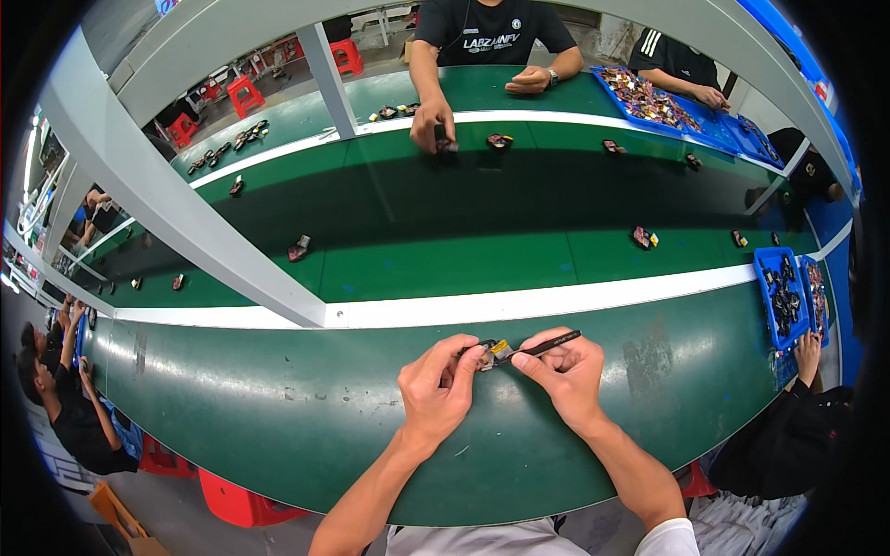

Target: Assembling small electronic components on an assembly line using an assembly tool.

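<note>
Above the green table in front of me, my left hand (pixel 434 387) is closed, its thumb and fingers pinching a small electronic assembly (pixel 489 358). The piece has a dark casing, a silvery part and a yellow patch; my fingertips hide some of it. My right hand (pixel 570 382) grips slim black tweezers (pixel 554 342), slanting up to the right. Their tip end reaches the yellow patch, though I cannot tell whether it touches. Both hands are close together, with the assembly between them.
Beyond a white rail (pixel 519 301), a green conveyor belt (pixel 445 264) carries spaced-out small assemblies (pixel 643 238). A co-worker's hand (pixel 433 125) is over its far side. Blue trays of parts (pixel 758 264) sit at right. A grey metal post (pixel 199 199) slants at left.
</note>
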Demonstrator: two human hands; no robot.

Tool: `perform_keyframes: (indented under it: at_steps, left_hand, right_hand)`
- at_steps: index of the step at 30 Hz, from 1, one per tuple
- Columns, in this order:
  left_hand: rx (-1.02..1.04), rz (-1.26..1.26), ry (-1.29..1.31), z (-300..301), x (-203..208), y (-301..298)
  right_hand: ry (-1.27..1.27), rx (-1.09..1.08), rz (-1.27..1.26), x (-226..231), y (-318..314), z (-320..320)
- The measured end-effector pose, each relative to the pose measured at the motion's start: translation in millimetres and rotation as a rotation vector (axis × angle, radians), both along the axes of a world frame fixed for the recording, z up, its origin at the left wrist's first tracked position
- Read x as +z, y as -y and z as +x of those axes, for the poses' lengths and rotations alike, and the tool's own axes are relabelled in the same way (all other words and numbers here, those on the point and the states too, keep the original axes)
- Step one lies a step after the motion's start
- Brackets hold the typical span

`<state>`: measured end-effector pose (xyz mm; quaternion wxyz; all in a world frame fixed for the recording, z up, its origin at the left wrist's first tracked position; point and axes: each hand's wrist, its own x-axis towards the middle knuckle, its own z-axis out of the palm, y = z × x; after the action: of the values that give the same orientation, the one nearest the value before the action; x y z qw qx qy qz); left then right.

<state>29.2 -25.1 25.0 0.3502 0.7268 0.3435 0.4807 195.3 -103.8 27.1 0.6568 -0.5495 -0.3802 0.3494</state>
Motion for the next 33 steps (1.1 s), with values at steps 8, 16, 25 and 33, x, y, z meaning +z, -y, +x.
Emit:
perform_keyframes:
  at_steps: [8, 16, 25, 33]
  left_hand:
    - [-0.010, 0.023, 0.013, 0.2, -1.8, 0.0]
    - [-0.029, -0.161, 0.078, 2.8, 0.2, 2.7]
    - [-0.366, -0.671, 0.301, -6.3, -0.8, -10.6]
    - [-0.419, -0.793, 0.349, -5.8, 2.5, -10.2]
  right_hand:
    - [-0.037, 0.012, -0.006, -0.7, -0.9, 0.5]
    - [0.059, 0.024, -0.017, 2.1, -0.5, 1.9]
    - [-0.199, 0.034, -0.003, 1.7, -3.5, 5.5]
    - [-0.115, 0.040, 0.039, 2.2, 1.0, 5.7]
